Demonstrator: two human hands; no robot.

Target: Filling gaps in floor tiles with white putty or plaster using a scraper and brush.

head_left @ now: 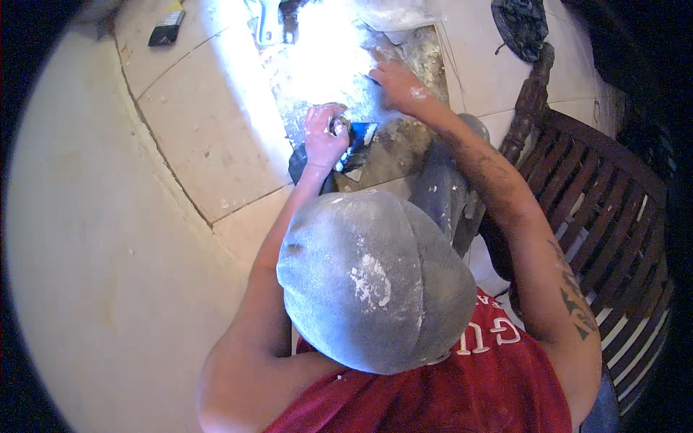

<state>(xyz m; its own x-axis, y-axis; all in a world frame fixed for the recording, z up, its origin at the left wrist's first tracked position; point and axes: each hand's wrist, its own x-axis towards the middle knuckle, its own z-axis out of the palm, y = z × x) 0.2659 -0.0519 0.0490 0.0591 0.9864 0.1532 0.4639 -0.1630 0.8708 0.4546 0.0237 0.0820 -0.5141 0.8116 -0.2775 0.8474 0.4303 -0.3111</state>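
Note:
My left hand (pixel 325 136), dusted with white, is closed around what looks like a putty knife (pixel 361 134). Its flat, dark blade shines blue and carries lumps of white paste. Beneath is a grimy, white-smeared board (pixel 404 148) lying on the floor. My right hand (pixel 401 88) is over the far right part of the board, also marked with white. Its fingers are bent inward, and strong glare hides their tips and whatever they grip. A clear plastic bag (pixel 398 16) with pale contents lies just beyond it.
A black-bristled paintbrush (pixel 166 29) lies on the floor tiles (pixel 209 137) at the far left. A white-handled tool (pixel 268 23) rests at the board's far edge. Right are a dark slatted wooden chair (pixel 599 187) and a black bag (pixel 521 27). A white-smeared grey cap (pixel 375 281) covers the near middle.

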